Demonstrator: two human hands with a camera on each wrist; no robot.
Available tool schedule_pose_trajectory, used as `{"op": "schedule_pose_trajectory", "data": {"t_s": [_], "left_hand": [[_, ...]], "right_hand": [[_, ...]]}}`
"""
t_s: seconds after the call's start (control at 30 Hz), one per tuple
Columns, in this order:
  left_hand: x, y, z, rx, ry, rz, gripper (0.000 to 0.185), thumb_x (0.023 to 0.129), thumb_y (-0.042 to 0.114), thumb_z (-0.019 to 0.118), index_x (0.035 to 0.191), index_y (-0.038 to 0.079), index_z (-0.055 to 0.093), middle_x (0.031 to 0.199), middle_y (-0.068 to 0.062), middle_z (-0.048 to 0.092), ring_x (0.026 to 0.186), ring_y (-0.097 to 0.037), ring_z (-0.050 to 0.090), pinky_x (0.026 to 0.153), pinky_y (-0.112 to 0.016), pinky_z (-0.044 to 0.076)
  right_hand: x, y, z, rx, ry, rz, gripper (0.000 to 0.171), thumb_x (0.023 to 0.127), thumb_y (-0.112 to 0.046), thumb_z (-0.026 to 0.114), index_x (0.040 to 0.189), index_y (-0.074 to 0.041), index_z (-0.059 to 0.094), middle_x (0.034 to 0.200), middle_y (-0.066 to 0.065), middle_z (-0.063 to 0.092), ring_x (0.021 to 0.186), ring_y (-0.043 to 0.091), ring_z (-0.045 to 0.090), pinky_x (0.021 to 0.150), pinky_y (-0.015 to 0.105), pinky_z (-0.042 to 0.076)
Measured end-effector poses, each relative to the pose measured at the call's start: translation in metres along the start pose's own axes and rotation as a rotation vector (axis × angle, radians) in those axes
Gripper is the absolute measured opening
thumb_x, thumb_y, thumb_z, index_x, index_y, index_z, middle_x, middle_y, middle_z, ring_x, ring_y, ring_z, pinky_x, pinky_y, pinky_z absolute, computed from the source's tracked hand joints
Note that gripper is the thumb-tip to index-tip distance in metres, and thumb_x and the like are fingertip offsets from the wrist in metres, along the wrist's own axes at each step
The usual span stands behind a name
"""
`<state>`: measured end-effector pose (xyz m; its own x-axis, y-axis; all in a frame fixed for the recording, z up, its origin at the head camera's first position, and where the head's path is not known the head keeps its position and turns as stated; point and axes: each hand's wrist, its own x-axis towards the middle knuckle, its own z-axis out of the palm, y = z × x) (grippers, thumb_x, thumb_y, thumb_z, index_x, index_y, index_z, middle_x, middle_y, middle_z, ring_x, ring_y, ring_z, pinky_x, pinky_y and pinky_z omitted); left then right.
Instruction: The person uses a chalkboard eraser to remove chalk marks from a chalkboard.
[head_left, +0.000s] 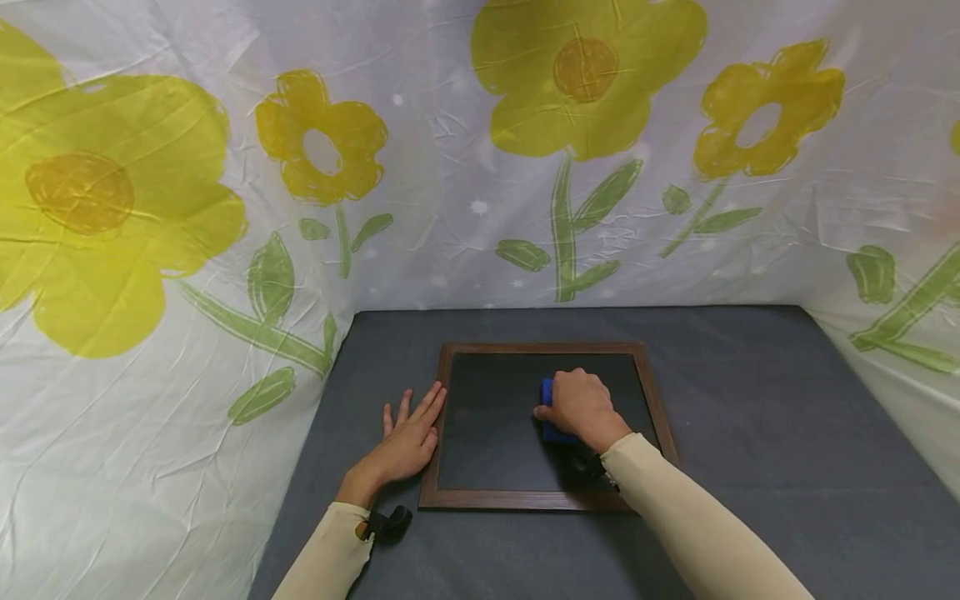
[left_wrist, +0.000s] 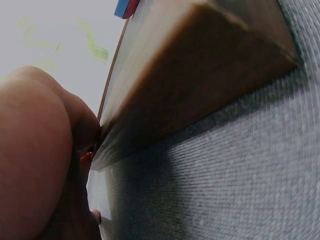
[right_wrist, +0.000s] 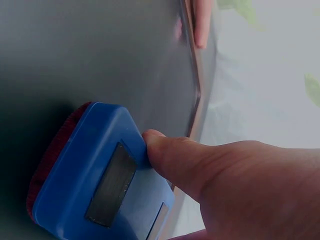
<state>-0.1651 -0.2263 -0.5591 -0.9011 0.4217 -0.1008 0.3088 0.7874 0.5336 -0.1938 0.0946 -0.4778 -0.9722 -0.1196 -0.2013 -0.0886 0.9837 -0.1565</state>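
A small blackboard (head_left: 487, 433) in a brown wooden frame (head_left: 525, 500) lies flat on the table. My right hand (head_left: 581, 406) grips a blue board eraser (right_wrist: 80, 170) right of the board's middle. The eraser's dark red felt (right_wrist: 50, 155) faces the black surface, and the thumb presses on its blue side. Straight, spread fingers of my left hand (head_left: 405, 442) rest against the left side of the frame. In the left wrist view, that hand touches the frame's outer edge, and a corner of the eraser shows at the top.
A dark grey cloth (head_left: 750, 400) covers the table. Behind and beside it hangs a white curtain (head_left: 435, 208) printed with yellow flowers and green leaves. Black wrist straps with cameras sit on both forearms, over cream sleeves (head_left: 697, 525).
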Motion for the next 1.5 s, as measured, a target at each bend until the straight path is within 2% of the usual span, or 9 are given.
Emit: {"op": "schedule_pose_trajectory", "data": {"t_s": [0.1,0.23,0.43,0.7,1.07,1.3,1.5], "left_hand": [[-0.001,0.001,0.000,-0.007,0.023,0.010,0.069,0.113,0.012,0.041,0.177,0.010,0.017,0.186,-0.007,0.009,0.168,-0.054,-0.006,0.122,-0.083,-0.012],[-0.001,0.001,0.000,-0.004,0.020,0.008,0.068,0.113,0.012,0.040,0.177,0.011,0.017,0.186,-0.007,0.009,0.168,-0.054,-0.007,0.122,-0.083,-0.012],[0.000,0.001,-0.002,0.001,0.016,0.005,0.069,0.113,0.012,0.040,0.177,0.011,0.016,0.186,-0.006,0.008,0.168,-0.053,-0.007,0.122,-0.083,-0.012],[0.000,0.001,-0.002,0.000,0.021,0.006,0.069,0.112,0.013,0.041,0.177,0.011,0.017,0.186,-0.007,0.009,0.168,-0.054,-0.006,0.122,-0.083,-0.011],[0.000,0.001,0.000,0.002,0.019,-0.005,0.070,0.112,0.013,0.042,0.177,0.012,0.017,0.187,-0.006,0.009,0.168,-0.055,-0.007,0.121,-0.084,-0.011],[-0.001,0.003,-0.001,-0.007,0.023,-0.003,0.069,0.112,0.012,0.041,0.177,0.011,0.018,0.186,-0.007,0.010,0.168,-0.055,-0.006,0.121,-0.084,-0.011],[-0.001,0.002,-0.001,-0.005,0.008,-0.006,0.069,0.113,0.014,0.041,0.178,0.012,0.017,0.186,-0.006,0.008,0.168,-0.054,-0.007,0.122,-0.083,-0.012]], "right_hand": [[0.002,-0.011,0.002,-0.006,-0.005,-0.008,0.065,0.094,-0.056,0.083,0.122,0.003,0.076,0.090,0.019,0.069,0.070,0.033,0.072,0.059,0.046,0.063],[0.004,-0.026,0.004,-0.014,-0.010,-0.020,0.064,0.094,-0.056,0.082,0.120,0.002,0.077,0.091,0.019,0.071,0.071,0.032,0.073,0.060,0.046,0.064],[0.006,-0.045,0.004,-0.029,0.002,-0.052,0.060,0.094,-0.057,0.082,0.112,0.001,0.079,0.084,0.016,0.072,0.065,0.029,0.072,0.058,0.044,0.064],[0.010,-0.065,0.008,-0.062,0.005,-0.066,0.059,0.095,-0.059,0.081,0.112,-0.002,0.080,0.081,0.014,0.072,0.062,0.026,0.071,0.056,0.042,0.063],[0.013,-0.088,0.014,0.016,0.009,-0.110,0.057,0.094,-0.055,0.084,0.116,-0.002,0.081,0.087,0.013,0.078,0.067,0.026,0.075,0.060,0.042,0.065],[0.015,-0.103,0.017,0.001,-0.009,-0.123,0.058,0.095,-0.056,0.082,0.119,-0.003,0.082,0.089,0.012,0.080,0.070,0.027,0.076,0.062,0.041,0.066],[0.015,-0.115,0.019,0.008,-0.013,-0.148,0.054,0.096,-0.054,0.082,0.115,-0.004,0.084,0.088,0.011,0.081,0.068,0.026,0.076,0.061,0.040,0.065]]}}
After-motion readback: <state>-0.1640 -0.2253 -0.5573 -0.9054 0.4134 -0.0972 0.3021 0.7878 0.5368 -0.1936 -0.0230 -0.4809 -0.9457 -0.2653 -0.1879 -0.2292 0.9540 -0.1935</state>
